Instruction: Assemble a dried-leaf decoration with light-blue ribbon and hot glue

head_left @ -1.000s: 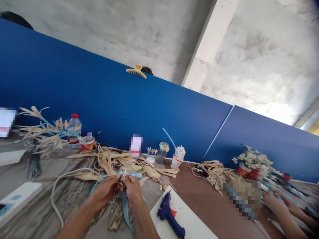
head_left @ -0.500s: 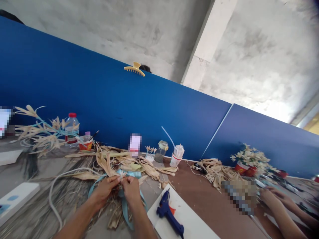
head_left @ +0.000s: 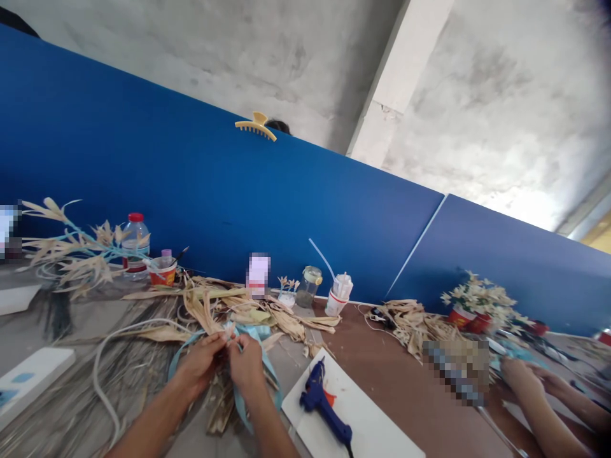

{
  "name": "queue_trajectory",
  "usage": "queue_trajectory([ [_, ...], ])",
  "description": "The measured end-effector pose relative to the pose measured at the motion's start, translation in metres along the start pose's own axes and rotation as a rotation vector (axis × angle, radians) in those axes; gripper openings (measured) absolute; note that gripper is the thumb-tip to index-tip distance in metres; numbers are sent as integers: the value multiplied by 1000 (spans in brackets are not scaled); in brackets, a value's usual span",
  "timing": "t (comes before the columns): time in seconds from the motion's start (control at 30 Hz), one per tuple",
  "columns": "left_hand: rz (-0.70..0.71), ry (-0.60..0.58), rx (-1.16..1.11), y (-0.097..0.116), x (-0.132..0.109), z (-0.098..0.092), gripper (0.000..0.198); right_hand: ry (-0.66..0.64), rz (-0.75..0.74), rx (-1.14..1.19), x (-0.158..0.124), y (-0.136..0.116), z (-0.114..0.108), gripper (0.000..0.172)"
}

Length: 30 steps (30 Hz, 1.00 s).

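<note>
My left hand (head_left: pixel 203 357) and my right hand (head_left: pixel 245 362) meet over the table, fingers pinched together. Between their fingertips is a small pale husk flower (head_left: pixel 229 331), partly covered by the fingers. A light blue ribbon (head_left: pixel 258 332) lies behind and around both hands, with one strand hanging down by my right wrist. Dried corn husks (head_left: pixel 205 305) spread just beyond the hands, and husk scraps (head_left: pixel 222 407) lie below them. To the right of my right forearm, a blue glue gun (head_left: pixel 324 404) rests on a white board (head_left: pixel 372 432).
A white power strip (head_left: pixel 35 385) and cable (head_left: pixel 98 366) lie at left. Along the blue partition (head_left: pixel 191 178) stand a bottle (head_left: pixel 136 248), a red cup (head_left: pixel 162 273), a glass jar (head_left: pixel 309 287) and a white cup (head_left: pixel 338 299). Another person's hands (head_left: pixel 522 378) work at far right.
My right hand has shifted slightly left, and its fingers have changed their hold on the flower. The co-worker's hands have moved a little. The view has shifted slightly.
</note>
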<state>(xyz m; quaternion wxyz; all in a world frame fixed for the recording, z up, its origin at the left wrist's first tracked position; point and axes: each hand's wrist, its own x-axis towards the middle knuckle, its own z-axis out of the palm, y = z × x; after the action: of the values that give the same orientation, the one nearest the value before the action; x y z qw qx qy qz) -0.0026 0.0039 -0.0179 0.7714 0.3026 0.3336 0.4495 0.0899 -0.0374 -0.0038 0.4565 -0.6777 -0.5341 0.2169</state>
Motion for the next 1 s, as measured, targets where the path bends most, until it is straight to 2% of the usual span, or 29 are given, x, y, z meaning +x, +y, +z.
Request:
queue_trajectory([
  [0.13,8,-45,7,2,-3,2,9,10,-4,48,2,4,3,18],
  [0.33,28,-106,-35,3,-4,0,15,-51,33,263,5,10,2,13],
  [0.53,-21,-170,13,6,-3,-5,27,-90,21,284,5,8,-2,13],
  [0.7,-61,-214,-4,10,-4,-7,26,-104,8,336,5,8,-3,13],
  [0.8,-73,-257,11,12,-4,-8,25,-205,64,436,6,11,-4,14],
  [0.9,-76,-314,51,14,-4,-9,24,-338,197,585,7,13,-7,15],
  [1.0,-76,-367,100,17,-6,-10,22,-350,240,605,6,13,-7,20],
])
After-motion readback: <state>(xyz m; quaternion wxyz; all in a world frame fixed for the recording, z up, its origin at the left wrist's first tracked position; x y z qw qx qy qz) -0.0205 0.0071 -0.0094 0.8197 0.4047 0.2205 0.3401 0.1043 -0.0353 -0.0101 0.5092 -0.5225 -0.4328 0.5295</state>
